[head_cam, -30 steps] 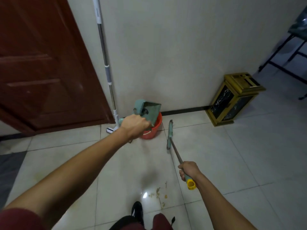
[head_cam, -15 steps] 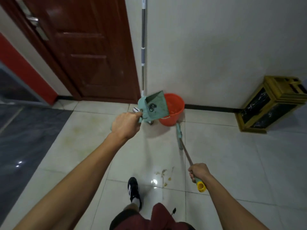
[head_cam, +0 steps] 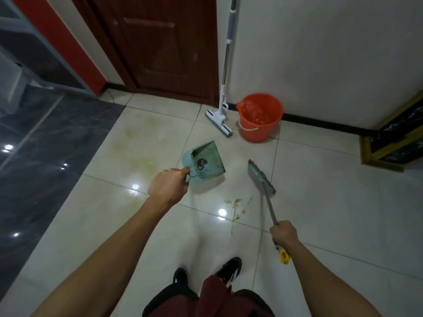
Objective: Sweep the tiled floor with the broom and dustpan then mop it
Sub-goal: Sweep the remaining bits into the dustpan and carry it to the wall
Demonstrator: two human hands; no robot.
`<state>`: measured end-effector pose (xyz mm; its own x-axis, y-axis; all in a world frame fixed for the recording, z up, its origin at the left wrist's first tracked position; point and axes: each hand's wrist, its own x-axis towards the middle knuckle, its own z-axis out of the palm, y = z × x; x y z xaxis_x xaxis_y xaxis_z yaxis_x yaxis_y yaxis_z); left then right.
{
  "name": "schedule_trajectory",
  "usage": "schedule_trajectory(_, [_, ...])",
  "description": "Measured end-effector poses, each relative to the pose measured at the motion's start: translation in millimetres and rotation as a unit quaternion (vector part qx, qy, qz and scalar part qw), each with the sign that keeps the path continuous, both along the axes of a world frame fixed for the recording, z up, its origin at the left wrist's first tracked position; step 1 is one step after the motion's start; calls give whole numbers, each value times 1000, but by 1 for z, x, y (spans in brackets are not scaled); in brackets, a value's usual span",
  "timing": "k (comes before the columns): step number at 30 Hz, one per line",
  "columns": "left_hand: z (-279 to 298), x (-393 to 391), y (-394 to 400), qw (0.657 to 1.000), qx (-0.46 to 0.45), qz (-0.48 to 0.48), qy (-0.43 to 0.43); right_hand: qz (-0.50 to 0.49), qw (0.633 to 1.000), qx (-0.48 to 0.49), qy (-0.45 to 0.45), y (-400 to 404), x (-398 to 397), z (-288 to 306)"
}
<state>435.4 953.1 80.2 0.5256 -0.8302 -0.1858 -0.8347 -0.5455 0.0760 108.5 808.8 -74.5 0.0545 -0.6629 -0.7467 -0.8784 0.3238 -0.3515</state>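
Note:
My left hand [head_cam: 169,187] grips the handle of a teal dustpan [head_cam: 206,161], held just above the tiled floor [head_cam: 320,202] with its mouth pointing away; dark debris lies inside it. My right hand [head_cam: 283,234] holds the wooden handle of a small teal broom [head_cam: 262,177], whose head rests near the floor to the right of the dustpan. Yellowish crumbs [head_cam: 235,205] lie on the tile between the two, nearer to me. A white mop [head_cam: 223,97] leans against the wall, next to an orange bucket [head_cam: 259,117].
A dark wooden door [head_cam: 160,46] stands behind the mop. Dark grey flooring [head_cam: 45,145] begins at the left. A gold-framed black bin [head_cam: 396,138] sits by the wall at right. My feet [head_cam: 229,269] are close below the crumbs.
The view has swung down and left. My left hand has lowered the dustpan from beside the bucket rim toward the floor. The broom head has come back toward the crumbs.

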Motion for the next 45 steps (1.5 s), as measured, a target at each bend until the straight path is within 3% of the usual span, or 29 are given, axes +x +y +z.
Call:
schedule_trajectory(11, [-68, -23, 72, 995, 69, 37, 62, 154, 984, 55, 75, 30, 6, -29])
schedule_trajectory(27, [-92, -55, 205, 992, 96, 46, 67, 343, 928, 90, 114, 188, 0, -39])
schedule_trajectory(36, [-96, -79, 274, 992, 90, 21, 83, 363, 916, 88, 142, 285, -58, -26])
schedule_trajectory(45, [-104, -93, 282, 989, 85, 47, 108, 290, 949, 68, 101, 297, -104, -9])
